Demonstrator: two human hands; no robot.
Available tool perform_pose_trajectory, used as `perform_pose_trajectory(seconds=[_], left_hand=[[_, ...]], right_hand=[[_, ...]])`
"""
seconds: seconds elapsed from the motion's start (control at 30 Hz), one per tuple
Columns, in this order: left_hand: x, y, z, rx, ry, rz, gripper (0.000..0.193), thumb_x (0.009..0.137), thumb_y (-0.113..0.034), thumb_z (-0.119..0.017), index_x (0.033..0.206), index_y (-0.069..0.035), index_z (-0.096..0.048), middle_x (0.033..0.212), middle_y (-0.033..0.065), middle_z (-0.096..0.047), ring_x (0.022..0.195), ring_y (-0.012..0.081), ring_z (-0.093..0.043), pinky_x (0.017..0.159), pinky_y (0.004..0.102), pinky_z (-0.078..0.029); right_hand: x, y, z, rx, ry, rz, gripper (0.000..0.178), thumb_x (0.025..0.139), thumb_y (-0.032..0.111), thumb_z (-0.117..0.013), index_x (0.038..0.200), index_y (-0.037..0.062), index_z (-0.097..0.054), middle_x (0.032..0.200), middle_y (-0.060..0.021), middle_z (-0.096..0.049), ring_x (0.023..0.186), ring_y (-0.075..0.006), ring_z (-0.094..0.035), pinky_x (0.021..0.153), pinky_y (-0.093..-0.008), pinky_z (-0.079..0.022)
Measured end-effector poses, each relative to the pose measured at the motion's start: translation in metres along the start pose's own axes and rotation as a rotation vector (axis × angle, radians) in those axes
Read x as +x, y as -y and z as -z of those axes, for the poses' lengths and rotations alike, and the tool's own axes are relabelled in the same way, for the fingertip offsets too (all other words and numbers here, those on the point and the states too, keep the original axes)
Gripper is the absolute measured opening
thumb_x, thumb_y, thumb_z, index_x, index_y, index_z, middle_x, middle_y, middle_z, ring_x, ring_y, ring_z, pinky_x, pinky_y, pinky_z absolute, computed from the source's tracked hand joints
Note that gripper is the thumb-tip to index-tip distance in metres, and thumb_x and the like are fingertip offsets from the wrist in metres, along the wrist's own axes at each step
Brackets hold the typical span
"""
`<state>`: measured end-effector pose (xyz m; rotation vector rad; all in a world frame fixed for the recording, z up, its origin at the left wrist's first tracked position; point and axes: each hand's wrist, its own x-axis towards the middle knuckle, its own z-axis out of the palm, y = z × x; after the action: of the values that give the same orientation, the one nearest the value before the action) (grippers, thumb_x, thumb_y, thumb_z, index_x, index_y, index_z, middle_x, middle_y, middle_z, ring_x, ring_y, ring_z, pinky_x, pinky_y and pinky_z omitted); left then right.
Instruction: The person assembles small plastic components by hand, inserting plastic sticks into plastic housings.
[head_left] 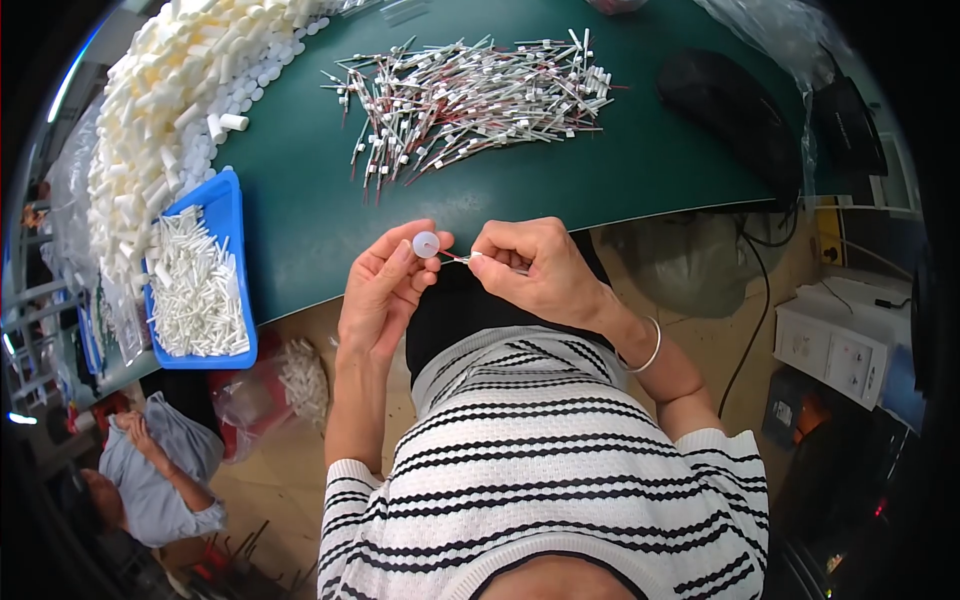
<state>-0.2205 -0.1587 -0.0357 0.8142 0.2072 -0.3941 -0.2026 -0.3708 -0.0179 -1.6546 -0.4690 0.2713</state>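
"How do they handle, in the head view?"

"Both light, I'd judge. Mid-frame, my left hand point(385, 285) pinches the cap point(426, 245), smooth, maybe slippery, best held by its rim. My right hand point(545, 268) pinches the wire point(452, 257), thin, likely bendy."

"What's around?"

"The counter's point(300, 225) edge runs beneath; wire heap point(470, 100) at top, blue tray point(226, 200) left."
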Motion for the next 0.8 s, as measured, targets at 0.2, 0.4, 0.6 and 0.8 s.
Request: perform_pose_trajectory(seconds=[0.2, 0.4, 0.6, 0.8], left_hand=[[-0.004, 0.000, 0.000, 0.135, 0.005, -0.076, 0.028, 0.093, -0.008, -0.058, 0.118, 0.005, -0.058, 0.111, 0.0210, -0.065, 0.083, 0.0144, -0.065, 0.075, 0.0242, -0.056], [-0.007, -0.002, -0.002, 0.254, -0.007, -0.176, 0.030, 0.089, -0.006, -0.063, 0.116, 0.006, -0.059, 0.108, 0.0204, -0.066, 0.082, 0.0148, -0.064, 0.076, 0.0254, -0.053], [-0.006, -0.001, -0.003, 0.282, -0.006, -0.184, 0.032, 0.088, -0.006, -0.066, 0.117, 0.006, -0.059, 0.107, 0.0191, -0.067, 0.085, 0.0152, -0.065, 0.077, 0.0258, -0.053], [-0.005, 0.014, -0.006, 0.220, 0.023, -0.157, 0.030, 0.088, -0.005, -0.065, 0.115, 0.005, -0.060, 0.105, 0.0158, -0.068, 0.088, 0.0152, -0.065, 0.079, 0.0261, -0.053]], right_hand=[[-0.001, -0.004, -0.001, -0.082, 0.002, 0.033, 0.009, 0.082, 0.002, -0.063, 0.075, -0.0011, -0.059, 0.056, 0.0033, -0.050, 0.049, -0.0006, -0.040, 0.043, -0.0207, -0.030], [0.000, 0.000, -0.003, -0.156, -0.019, 0.082, 0.008, 0.081, 0.002, -0.063, 0.075, -0.0011, -0.059, 0.054, 0.0010, -0.049, 0.047, -0.0027, -0.040, 0.042, -0.0220, -0.030], [0.000, 0.000, -0.006, -0.218, -0.041, 0.109, 0.007, 0.080, 0.001, -0.063, 0.075, -0.0010, -0.059, 0.054, -0.0015, -0.048, 0.047, -0.0051, -0.041, 0.042, -0.0241, -0.032], [0.003, -0.005, -0.017, -0.232, -0.133, 0.222, 0.006, 0.084, 0.003, -0.063, 0.080, -0.0004, -0.060, 0.060, -0.0070, -0.055, 0.048, -0.0139, -0.050, 0.045, -0.0285, -0.039]])
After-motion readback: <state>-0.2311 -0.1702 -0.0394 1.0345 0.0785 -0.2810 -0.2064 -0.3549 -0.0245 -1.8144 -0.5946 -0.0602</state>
